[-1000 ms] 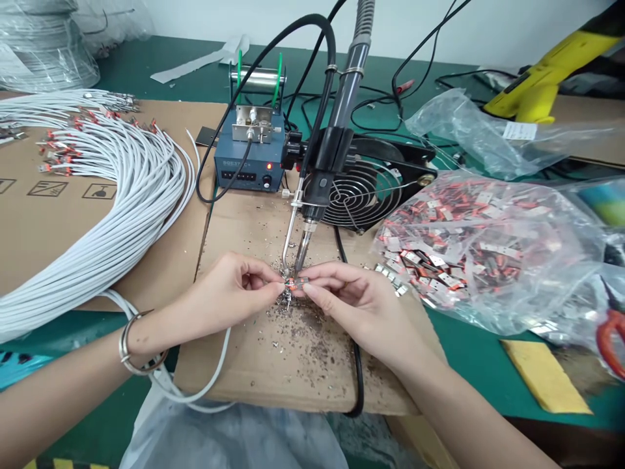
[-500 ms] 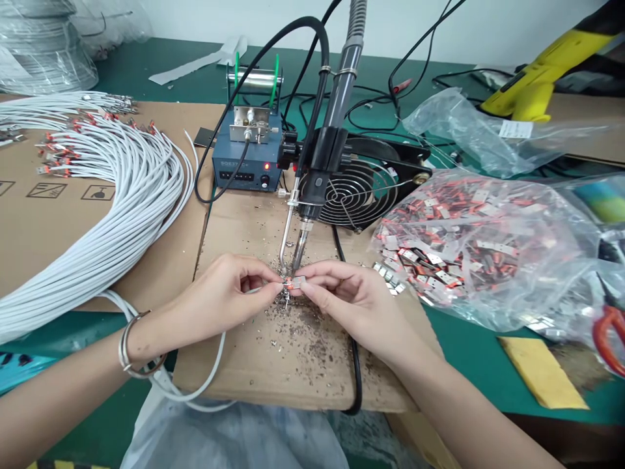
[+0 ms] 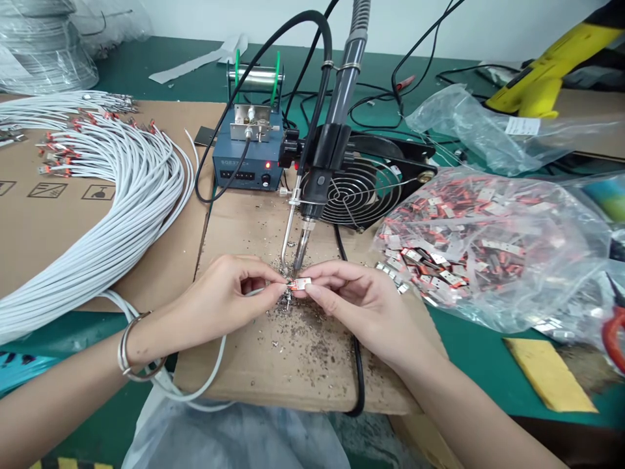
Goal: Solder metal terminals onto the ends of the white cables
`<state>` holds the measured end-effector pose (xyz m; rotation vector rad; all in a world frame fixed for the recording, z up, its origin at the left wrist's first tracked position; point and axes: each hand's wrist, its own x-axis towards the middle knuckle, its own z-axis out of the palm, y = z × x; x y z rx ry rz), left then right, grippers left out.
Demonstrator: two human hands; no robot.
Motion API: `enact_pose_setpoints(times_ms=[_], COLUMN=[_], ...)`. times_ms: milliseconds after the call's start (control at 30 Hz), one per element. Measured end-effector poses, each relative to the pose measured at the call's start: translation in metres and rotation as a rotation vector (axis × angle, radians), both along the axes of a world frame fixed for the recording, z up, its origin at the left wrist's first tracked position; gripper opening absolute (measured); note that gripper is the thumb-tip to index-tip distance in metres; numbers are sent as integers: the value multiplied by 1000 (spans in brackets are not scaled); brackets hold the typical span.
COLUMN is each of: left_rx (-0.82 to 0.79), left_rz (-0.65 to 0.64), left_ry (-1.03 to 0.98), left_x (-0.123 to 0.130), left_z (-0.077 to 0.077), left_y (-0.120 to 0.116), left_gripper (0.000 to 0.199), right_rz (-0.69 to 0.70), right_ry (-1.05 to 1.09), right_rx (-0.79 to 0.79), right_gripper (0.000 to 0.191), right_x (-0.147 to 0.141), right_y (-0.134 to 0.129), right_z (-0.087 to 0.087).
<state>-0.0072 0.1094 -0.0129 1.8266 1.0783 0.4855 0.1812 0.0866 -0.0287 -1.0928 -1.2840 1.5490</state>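
Observation:
My left hand [image 3: 244, 286] pinches the end of a white cable [image 3: 218, 368], which hangs in a loop below the wrist. Between the thumb and fingers of my right hand [image 3: 349, 296] is a small USB connector [image 3: 303, 284] with a metal shell and an orange part. The cable end meets the connector's orange side, though the fingertips partly hide the joint. Just above them the soldering iron tip [image 3: 299, 256] points down, very close to the connector. A thin metal solder feed tube [image 3: 288, 234] comes down beside it.
A blue solder feeder [image 3: 247, 163] with a solder spool stands behind. A black fan [image 3: 364, 189] sits right of the iron. Many white cables [image 3: 117, 215] lie left. At right are a plastic bag of connectors [image 3: 488, 241], a yellow sponge [image 3: 549, 374] and red-handled cutters [image 3: 612, 339].
The connector has turned in my right fingers, so its bright flat face now shows. Both hands stay almost in place under the iron, and the view has shifted slightly.

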Motion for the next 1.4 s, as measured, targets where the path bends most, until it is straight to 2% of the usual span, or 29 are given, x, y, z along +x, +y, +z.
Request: enact_pose_setpoints(times_ms=[400, 767, 1000, 1167, 1300, 1400], left_rx=[-69, -119, -310, -345, -282, -105], left_rz=[18, 5, 0, -1, -55, -248], left_ry=[-35, 23, 1, -6, 33, 110], left_x=[0, -3, -5, -7, -6, -4], left_z=[0, -6, -2, -2, 4, 5], left_y=[-1, -2, -4, -6, -32, -72], left_gripper=[18, 25, 33, 31, 29, 25], right_rz=[-5, 3, 58, 95, 227, 395], right_ry=[18, -39, -28, -77, -239, -368], right_rx=[1, -68, -89, -57, 66, 256], right_gripper=[9, 10, 12, 13, 14, 10], right_x=[-1, -2, 2, 1, 11, 34], right_y=[0, 1, 0, 0, -13, -33], right_z=[1, 0, -1, -3, 10, 24])
